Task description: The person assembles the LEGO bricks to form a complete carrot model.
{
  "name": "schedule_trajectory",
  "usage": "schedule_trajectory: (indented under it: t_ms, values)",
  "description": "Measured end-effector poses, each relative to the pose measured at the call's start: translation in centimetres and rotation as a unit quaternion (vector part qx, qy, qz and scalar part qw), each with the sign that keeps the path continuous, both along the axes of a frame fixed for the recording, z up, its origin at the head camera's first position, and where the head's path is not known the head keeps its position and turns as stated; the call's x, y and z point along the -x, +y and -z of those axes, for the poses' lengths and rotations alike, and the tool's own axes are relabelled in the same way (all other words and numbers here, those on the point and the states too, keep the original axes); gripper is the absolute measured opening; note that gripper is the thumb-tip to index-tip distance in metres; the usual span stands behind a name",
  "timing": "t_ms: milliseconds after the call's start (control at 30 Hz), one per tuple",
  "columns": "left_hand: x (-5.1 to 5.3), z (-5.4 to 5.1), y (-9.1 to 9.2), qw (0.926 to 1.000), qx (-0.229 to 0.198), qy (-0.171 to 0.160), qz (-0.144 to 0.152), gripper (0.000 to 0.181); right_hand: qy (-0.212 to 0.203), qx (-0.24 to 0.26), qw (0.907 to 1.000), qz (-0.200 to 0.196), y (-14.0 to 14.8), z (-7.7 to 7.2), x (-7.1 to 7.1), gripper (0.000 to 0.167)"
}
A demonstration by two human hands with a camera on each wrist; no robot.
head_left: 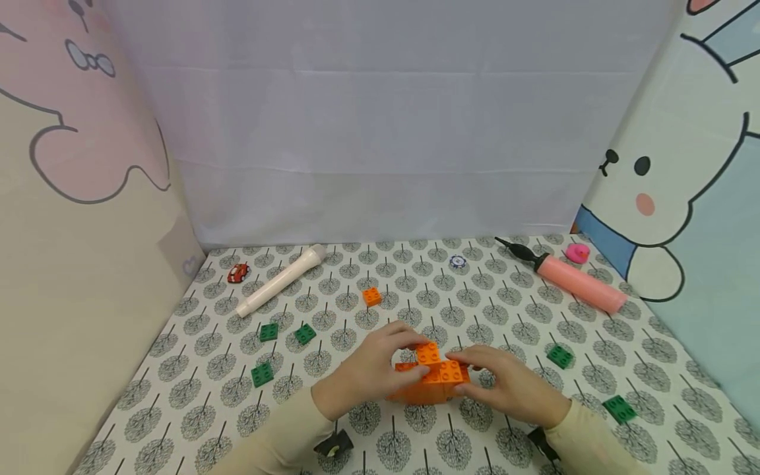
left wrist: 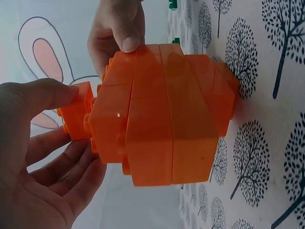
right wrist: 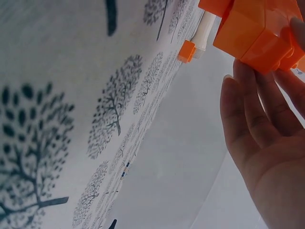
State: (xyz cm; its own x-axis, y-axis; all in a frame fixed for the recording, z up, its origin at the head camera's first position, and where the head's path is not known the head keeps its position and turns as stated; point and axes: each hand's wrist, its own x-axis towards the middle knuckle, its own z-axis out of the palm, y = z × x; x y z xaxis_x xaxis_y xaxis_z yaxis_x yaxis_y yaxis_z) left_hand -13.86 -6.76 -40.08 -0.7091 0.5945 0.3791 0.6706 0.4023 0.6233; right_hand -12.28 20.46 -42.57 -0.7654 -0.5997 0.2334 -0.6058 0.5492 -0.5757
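A stacked build of orange toy bricks (head_left: 423, 394) stands on the cloth in front of me, layered and narrower at its base in the left wrist view. My left hand (head_left: 369, 364) pinches a small orange brick (left wrist: 77, 112) between thumb and fingers at the studded top of the build. Whether that brick is pressed fully down cannot be told. On the other side, my right hand (head_left: 515, 388) holds the build's right end, its thumb on the near face and its fingers (right wrist: 252, 109) behind. The build's far side is mostly hidden.
One loose orange brick (head_left: 371, 297) lies beyond the build. Green bricks lie left (head_left: 262, 375) and right (head_left: 560, 356). Farther back are a red toy car (head_left: 239, 273), a white tube (head_left: 282, 280), a poker chip (head_left: 457, 262), a pink pump (head_left: 578, 284) and a pink duck (head_left: 578, 253).
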Motion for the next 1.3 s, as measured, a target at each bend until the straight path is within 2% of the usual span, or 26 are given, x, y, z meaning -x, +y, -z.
schedule_trajectory:
  t_ms: [100, 300, 600, 733, 1033, 1300]
  values:
    - [-0.2, 0.1, 0.6, 0.9998, 0.007, 0.01, 0.012, 0.039, 0.003, -0.001, 1.0, 0.001, 0.0, 0.0, 0.0, 0.047]
    - [-0.6, 0.1, 1.1, 0.9987, 0.05, 0.008, 0.002, 0.04, 0.014, 0.0, 0.9999, -0.002, 0.0, 0.0, 0.1, 0.046]
    - [-0.5, 0.6, 1.5, 0.9979, 0.056, 0.031, 0.013, 0.036, 0.015, 0.006, 0.9998, -0.007, 0.0, 0.0, 0.0, 0.045]
    - [-0.6, 0.5, 1.6, 0.9979, 0.061, 0.018, 0.016, 0.036, 0.014, 0.009, 0.9998, -0.007, 0.1, 0.1, 0.0, 0.045]
    - [-1.0, 0.3, 1.9, 0.9969, 0.079, -0.001, -0.006, 0.039, 0.014, 0.004, 0.9999, -0.004, 0.2, 0.2, 0.0, 0.045]
    - [-0.9, 0.1, 1.8, 0.9963, 0.086, 0.0, -0.008, 0.039, 0.01, 0.006, 0.9999, -0.012, 0.1, 0.2, 0.1, 0.045]
